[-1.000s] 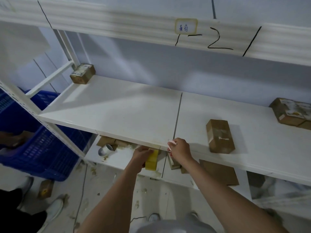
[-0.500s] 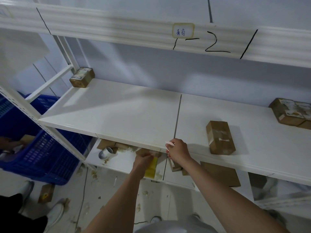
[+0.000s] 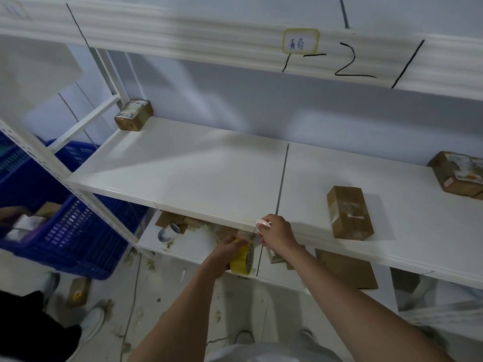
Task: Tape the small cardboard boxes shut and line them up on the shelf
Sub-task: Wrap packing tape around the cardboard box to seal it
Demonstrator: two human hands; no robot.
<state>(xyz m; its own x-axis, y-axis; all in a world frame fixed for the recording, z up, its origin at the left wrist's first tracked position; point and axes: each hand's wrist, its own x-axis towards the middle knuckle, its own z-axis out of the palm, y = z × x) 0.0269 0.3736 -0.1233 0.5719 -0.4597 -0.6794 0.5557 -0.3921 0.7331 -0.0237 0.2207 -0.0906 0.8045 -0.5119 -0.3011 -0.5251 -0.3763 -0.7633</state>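
We see the left hand just below the near edge of the white shelf, its fingers curled round a yellow roll of tape held on edge under the shelf lip. The right hand sits at the shelf's near edge, beside the seam between the two boards, pinching a small pale object that we cannot identify; a thin strip of tape seems to run from it toward the roll.

On the shelf, a small cardboard box with clear tape across its top stands to the right of the hands, near the front edge. A second box with a printed label sits in the far left corner, against the wall. A third box lies at the far right, cut off by the picture's edge.

On the lower shelf we see cardboard scraps, a flat cardboard sheet to the right and another tape roll to the left. A blue plastic crate stands on the floor at left, and one more small box lies on the floor near it.
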